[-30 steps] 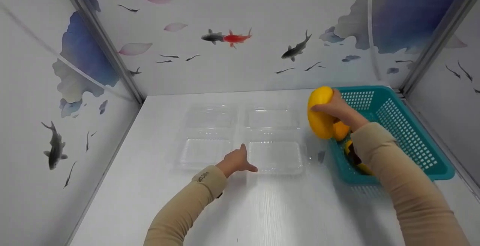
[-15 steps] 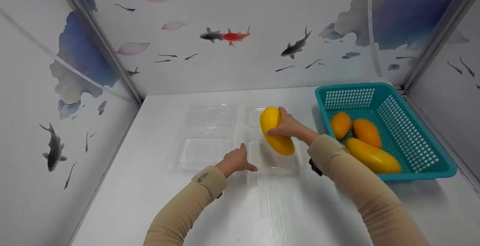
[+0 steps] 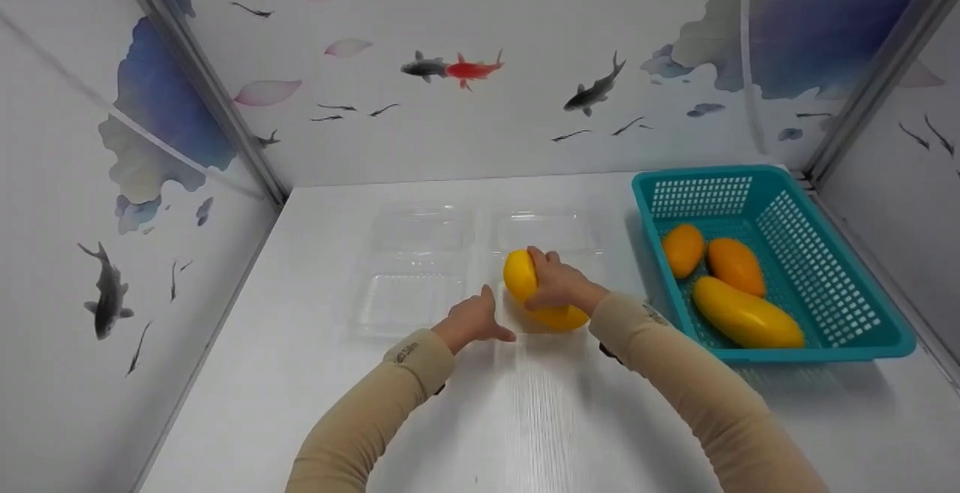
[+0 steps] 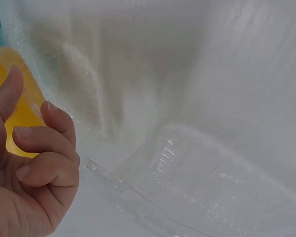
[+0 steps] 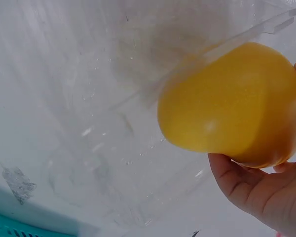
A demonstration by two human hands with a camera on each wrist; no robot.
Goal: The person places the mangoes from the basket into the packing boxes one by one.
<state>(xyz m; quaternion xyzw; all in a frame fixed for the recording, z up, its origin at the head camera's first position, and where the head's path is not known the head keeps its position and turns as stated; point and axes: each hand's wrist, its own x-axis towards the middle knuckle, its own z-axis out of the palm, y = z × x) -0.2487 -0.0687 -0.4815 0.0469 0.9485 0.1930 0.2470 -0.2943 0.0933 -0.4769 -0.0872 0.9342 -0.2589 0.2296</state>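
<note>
My right hand [image 3: 559, 284] grips a long, smooth yellow mango [image 3: 517, 274] from above, thumb on one side and fingers on the other. The mango [image 5: 227, 108] is at the near half of the right-hand clear plastic box [image 3: 551, 232]; whether it touches the bottom cannot be seen. My left hand [image 3: 469, 320] is at the left edge of that near half, thumb and forefinger spread. In the left wrist view, the left hand's fingers [image 4: 44, 140] are loosely bent with nothing between them.
A second clear plastic box [image 3: 412, 305] lies open on the left. At the right stands a teal basket [image 3: 832, 275] holding a yellow mango [image 3: 746, 313] and two orange mangoes [image 3: 735, 266]. Printed walls [image 3: 525, 140] enclose the white table [image 3: 480, 433].
My right hand has carried the yellow mango left from over the basket's edge, then down to the right-hand box's near half. My left hand has stayed in place.
</note>
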